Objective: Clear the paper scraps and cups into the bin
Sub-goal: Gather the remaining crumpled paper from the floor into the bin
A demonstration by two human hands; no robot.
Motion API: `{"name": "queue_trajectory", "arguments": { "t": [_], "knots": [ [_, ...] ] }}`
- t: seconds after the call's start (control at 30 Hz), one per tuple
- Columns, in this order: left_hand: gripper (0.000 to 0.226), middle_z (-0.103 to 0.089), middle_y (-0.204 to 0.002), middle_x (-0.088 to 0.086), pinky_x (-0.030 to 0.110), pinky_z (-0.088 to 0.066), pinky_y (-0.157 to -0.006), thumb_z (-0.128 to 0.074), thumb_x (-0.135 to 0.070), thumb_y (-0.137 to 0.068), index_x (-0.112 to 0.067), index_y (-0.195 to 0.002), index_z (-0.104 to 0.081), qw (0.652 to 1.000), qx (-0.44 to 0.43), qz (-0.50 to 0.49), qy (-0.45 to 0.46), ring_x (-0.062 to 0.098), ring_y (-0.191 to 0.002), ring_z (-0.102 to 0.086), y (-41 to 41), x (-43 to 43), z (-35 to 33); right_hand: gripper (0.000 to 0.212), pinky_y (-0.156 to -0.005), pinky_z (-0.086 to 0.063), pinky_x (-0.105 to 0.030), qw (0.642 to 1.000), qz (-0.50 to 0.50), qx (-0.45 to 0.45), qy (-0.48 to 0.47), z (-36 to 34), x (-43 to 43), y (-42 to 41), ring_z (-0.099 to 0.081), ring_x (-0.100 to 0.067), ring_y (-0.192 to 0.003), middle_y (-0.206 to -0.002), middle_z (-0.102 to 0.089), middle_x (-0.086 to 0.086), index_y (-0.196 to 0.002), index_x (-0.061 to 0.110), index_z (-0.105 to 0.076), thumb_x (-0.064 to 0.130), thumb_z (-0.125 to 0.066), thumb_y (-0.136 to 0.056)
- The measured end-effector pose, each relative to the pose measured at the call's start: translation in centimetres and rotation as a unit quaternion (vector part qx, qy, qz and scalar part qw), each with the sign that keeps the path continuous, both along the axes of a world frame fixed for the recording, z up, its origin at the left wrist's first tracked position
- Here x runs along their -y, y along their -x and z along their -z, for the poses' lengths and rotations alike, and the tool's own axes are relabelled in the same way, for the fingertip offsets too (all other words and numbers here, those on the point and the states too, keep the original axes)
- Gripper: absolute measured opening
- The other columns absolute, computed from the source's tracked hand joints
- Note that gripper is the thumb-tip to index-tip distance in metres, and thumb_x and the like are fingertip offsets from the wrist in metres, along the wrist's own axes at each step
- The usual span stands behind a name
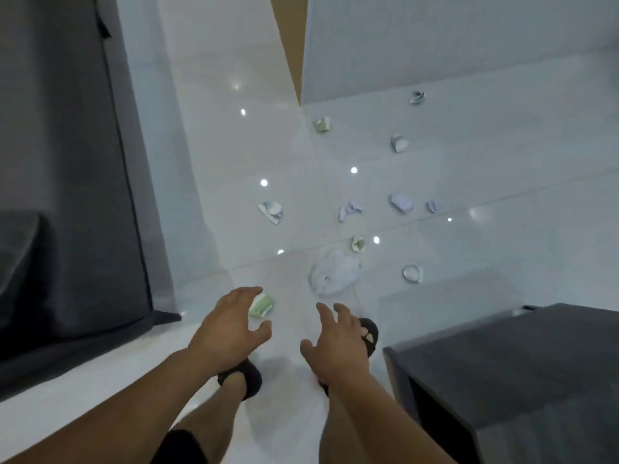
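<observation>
The clearing looks barely begun, if begun at all: I count 11 pieces of litter lying on the glossy white tiled floor (234,155), and neither hand carries any of them. The left hand (227,326) reaches down with its fingers spread and slightly bent, holding nothing. Its fingertips overlap the near edge of the crushed green-and-white paper cup (264,306), the nearest piece, though whether they touch it cannot be told. The right hand (338,343) is likewise spread and empty, above a foot in a black slipper (371,331), with the large crumpled white sheet (335,272) lying just beyond it. Just past the sheet's far edge sits a small crushed green cup (357,244), and to its right is a flattened white cup (412,273). Further out are a squashed white-and-blue cup (272,212) on the left, 3 pale lilac paper scraps (402,202) roughly in a row, and 3 more crumpled cups (399,144) spread well apart towards the far wall. No bin shows in this view; only a dark grey upholstered block (67,162) on the left and a dark grey cabinet (502,380) on the right. By my reading, the green-and-white cup is the first pick, and everything else is left to gather and carry.
</observation>
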State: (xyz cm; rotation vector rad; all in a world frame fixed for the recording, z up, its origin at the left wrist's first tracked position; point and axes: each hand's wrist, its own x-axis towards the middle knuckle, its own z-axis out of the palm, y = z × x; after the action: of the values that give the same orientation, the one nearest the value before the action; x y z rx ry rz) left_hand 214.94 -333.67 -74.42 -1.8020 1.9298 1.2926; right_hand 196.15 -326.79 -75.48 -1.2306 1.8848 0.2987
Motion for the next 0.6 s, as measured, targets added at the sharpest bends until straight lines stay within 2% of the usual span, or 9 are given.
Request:
{"name": "queue_trajectory", "arguments": {
  "t": [0.3, 0.5, 0.6],
  "knots": [
    [0.065, -0.034, -0.148, -0.015, 0.017, -0.025, -0.099, -0.058, -0.046, -0.087, -0.032, -0.145, -0.032, 1.0, -0.017, -0.001, -0.014, 0.004, -0.133, -0.03, 9.4, 0.9, 24.3, 0.079, -0.105, -0.038, -0.048, 0.999, -0.036, -0.013, -0.014, 24.1, 2.1, 7.3, 0.004, -0.032, -0.146, -0.16, 0.002, -0.002, -0.151, 0.03, -0.007, 0.048, -0.053, -0.089],
    [0.065, -0.037, -0.147, -0.014, 0.022, -0.028, -0.102, -0.058, -0.047, -0.086, -0.03, -0.144, -0.034, 0.999, -0.041, -0.011, -0.012, 0.005, -0.133, -0.032, 12.8, 1.5, 33.9, 0.094, -0.104, -0.038, -0.056, 0.991, -0.088, -0.088, 0.04, 36.0, 5.2, 10.5, 0.014, -0.041, -0.145, -0.159, 0.015, -0.003, -0.15, 0.034, 0.001, 0.057, -0.061, -0.084],
    [0.065, -0.036, -0.147, -0.014, 0.02, -0.026, -0.101, -0.059, -0.045, -0.086, -0.03, -0.144, -0.035, 0.999, -0.043, -0.023, -0.007, 0.005, -0.133, -0.031, 12.7, 1.7, 36.4, 0.094, -0.101, -0.038, -0.055, 0.99, -0.091, -0.102, 0.028, 40.0, 6.2, 10.9, 0.01, -0.042, -0.144, -0.158, 0.016, -0.004, -0.15, 0.038, 0.001, 0.056, -0.062, -0.082]
  ]
}}
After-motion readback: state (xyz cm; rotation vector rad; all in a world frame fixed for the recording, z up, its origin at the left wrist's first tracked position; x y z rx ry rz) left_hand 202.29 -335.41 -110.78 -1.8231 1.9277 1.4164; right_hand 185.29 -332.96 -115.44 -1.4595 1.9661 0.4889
